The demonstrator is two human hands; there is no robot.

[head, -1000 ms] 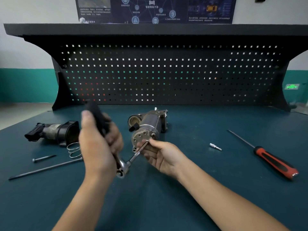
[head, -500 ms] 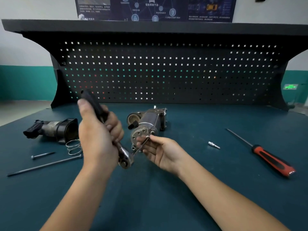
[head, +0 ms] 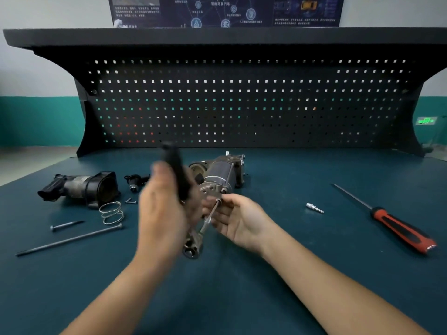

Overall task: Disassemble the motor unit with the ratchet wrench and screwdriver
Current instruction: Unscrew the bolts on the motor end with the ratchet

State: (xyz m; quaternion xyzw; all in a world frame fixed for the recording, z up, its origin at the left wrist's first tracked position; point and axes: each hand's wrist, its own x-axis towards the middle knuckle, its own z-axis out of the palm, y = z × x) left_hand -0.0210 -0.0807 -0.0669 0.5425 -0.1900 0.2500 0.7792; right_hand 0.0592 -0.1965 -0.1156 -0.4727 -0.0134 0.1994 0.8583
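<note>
While the blurred left hand (head: 164,213) wraps the black-handled steel ratchet wrench (head: 192,249), the right hand (head: 239,221) pinches its thin shaft; the grey metal motor unit (head: 221,176) lies at their twelve o'clock.

On the dark poster (head: 225,10), Chinese characters are printed; only the heading "智能网联汽车" can be made out, blurred. The green sign (head: 426,121) cannot be read.

A person's left hand (head: 164,213), blurred, grips the black handle of a wrench (head: 192,247) while the right hand (head: 238,221) pinches its shaft at the motor (head: 217,177) on a desk (head: 290,274); a screwdriver (head: 399,229) lies well apart, right.
</note>
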